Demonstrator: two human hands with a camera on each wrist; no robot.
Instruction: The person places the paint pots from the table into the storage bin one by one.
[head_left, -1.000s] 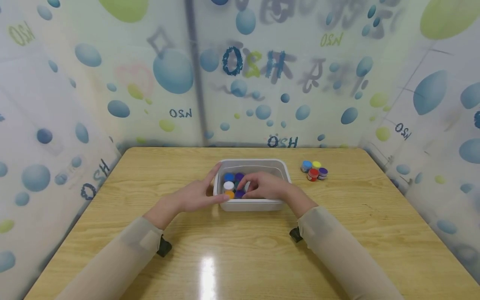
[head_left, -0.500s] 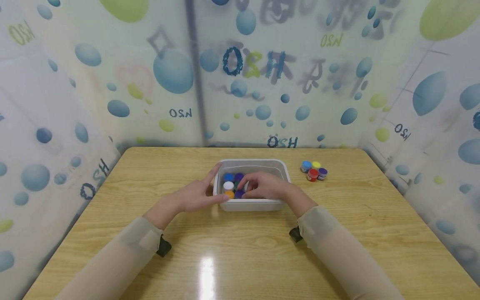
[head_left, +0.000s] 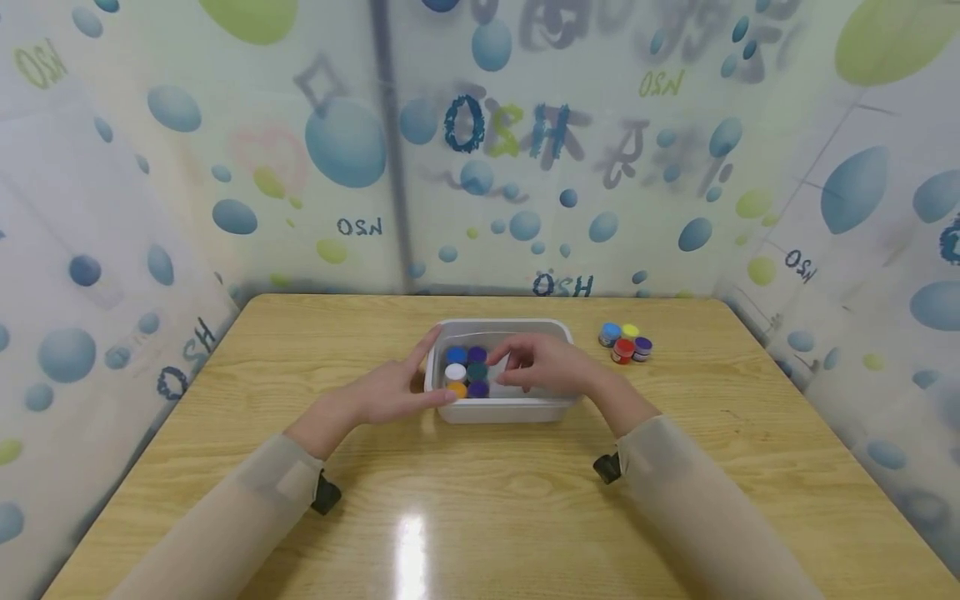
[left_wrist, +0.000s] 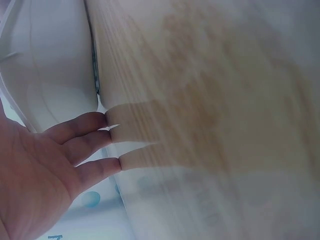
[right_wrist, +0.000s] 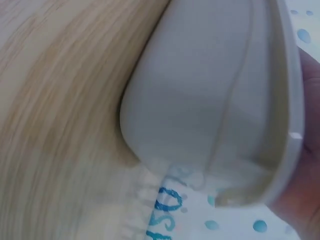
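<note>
Wooden table (head_left: 495, 500), white box (head_left: 517, 410) set lengthwise across it

Head view: the box's long axis runs left to right. The left hand (head_left: 393, 391) spreads thumb and fingers about its left end. The right hand (head_left: 551, 367), nearer the four loose jars (head_left: 623, 351) beyond the right end, dips inside, loosely bent, no grip visible; six capped jars (head_left: 477, 372) lie just left of its fingertips.

Left wrist view: fingers stand apart beside the box.

Right wrist view: the box hides the fingers; their state cannot be told here.

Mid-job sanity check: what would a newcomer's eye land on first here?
Probably the pale bin mid-table, with six lidded pots grouped toward its left end, the left hand at that end and the right hand over its right part. Next, perhaps, four bright pots clustered right of it, and the spotted backdrop behind.
</note>
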